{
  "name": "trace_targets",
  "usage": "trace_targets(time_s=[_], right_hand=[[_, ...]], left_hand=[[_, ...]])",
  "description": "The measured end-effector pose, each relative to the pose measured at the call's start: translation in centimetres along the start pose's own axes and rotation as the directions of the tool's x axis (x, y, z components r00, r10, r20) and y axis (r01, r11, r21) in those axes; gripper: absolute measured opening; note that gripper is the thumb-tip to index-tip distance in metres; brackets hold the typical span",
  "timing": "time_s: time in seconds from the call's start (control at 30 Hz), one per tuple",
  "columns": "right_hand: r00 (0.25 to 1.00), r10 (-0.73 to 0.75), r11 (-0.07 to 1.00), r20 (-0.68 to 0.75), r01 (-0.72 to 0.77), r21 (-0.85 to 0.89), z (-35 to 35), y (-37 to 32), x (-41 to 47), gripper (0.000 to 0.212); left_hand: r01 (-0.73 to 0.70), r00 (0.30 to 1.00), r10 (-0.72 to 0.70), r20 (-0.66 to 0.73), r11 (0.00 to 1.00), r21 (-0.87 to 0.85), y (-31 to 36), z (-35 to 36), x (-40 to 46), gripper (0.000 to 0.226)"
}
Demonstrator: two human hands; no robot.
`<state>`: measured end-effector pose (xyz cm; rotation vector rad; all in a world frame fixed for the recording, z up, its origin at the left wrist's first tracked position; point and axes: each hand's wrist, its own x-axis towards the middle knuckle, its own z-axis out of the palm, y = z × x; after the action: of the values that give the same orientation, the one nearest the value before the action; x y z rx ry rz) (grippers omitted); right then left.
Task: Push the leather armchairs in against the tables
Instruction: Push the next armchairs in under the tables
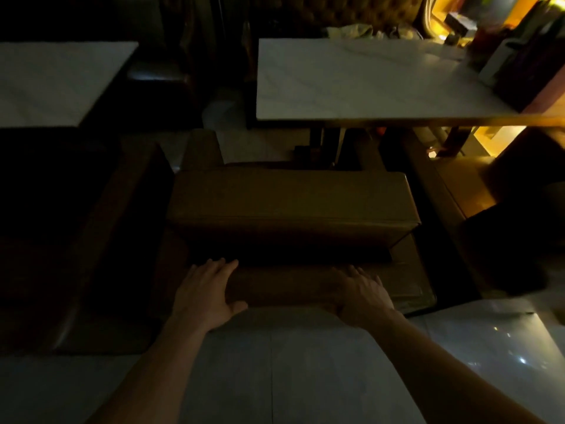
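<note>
A brown leather armchair (293, 206) stands right in front of me, its seat facing a white marble table (351, 78) beyond it. Both of my hands rest on the top of the chair's backrest. My left hand (204, 295) lies flat on the left part, fingers spread over the edge. My right hand (357, 293) grips the right part, fingers curled over the top. There is a gap of floor between the chair's front and the table's near edge. The room is very dim.
A second dark armchair (91, 240) stands close on the left, before another white table (55, 81). Another chair (443, 191) flanks the right. Bottles and boxes (513, 56) crowd the right table's far end. Pale tiled floor (275, 377) lies under me.
</note>
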<state>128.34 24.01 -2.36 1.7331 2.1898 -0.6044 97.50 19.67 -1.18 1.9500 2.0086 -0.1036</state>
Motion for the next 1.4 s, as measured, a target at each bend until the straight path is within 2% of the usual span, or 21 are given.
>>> trace_targets(time_s=[0.13, 0.27, 0.47, 0.67, 0.87, 1.03, 1.2, 1.4], right_hand=[[1.0, 0.029, 1.0, 0.011, -0.03, 0.004, -1.9, -4.1, -2.7, 0.094], [0.998, 0.034, 0.999, -0.056, -0.034, 0.002, -3.7, -10.8, -5.2, 0.091], [0.996, -0.028, 1.0, -0.087, 0.027, -0.011, -5.1, -25.1, -9.1, 0.085], [0.981, -0.146, 0.989, -0.125, 0.145, -0.019, -3.6, -40.7, -10.0, 0.086], [0.966, -0.247, 0.967, -0.081, 0.241, -0.078, -1.9, -53.6, -7.7, 0.089], [0.925, -0.374, 0.926, -0.066, 0.369, -0.076, 0.6, -64.6, -4.6, 0.075], [0.926, -0.377, 0.926, -0.006, 0.377, -0.039, 3.2, -74.3, -1.3, 0.081], [0.924, -0.38, 0.925, 0.047, 0.381, -0.001, 6.2, -84.2, 1.8, 0.089]], left_hand=[[0.0, 1.0, 0.0, -0.005, 1.0, -0.028, -2.3, -4.0, -3.1, 0.093], [-0.014, 0.999, 0.012, -0.039, 0.998, -0.056, -7.0, -8.0, -7.0, 0.092], [-0.005, 0.996, -0.002, -0.089, 0.997, -0.082, -18.0, -12.8, -14.0, 0.092], [0.079, 0.988, -0.094, -0.119, 0.989, -0.129, -31.4, -14.8, -21.3, 0.093], [0.16, 0.97, -0.187, -0.154, 0.972, -0.17, -42.7, -14.8, -25.8, 0.091], [0.254, 0.948, -0.285, -0.142, 0.945, -0.206, -51.6, -14.8, -28.0, 0.091], [0.289, 0.929, -0.327, -0.17, 0.933, -0.213, -60.3, -15.1, -28.6, 0.091], [0.353, 0.915, -0.382, -0.132, 0.914, -0.2, -71.2, -15.6, -28.7, 0.096]])
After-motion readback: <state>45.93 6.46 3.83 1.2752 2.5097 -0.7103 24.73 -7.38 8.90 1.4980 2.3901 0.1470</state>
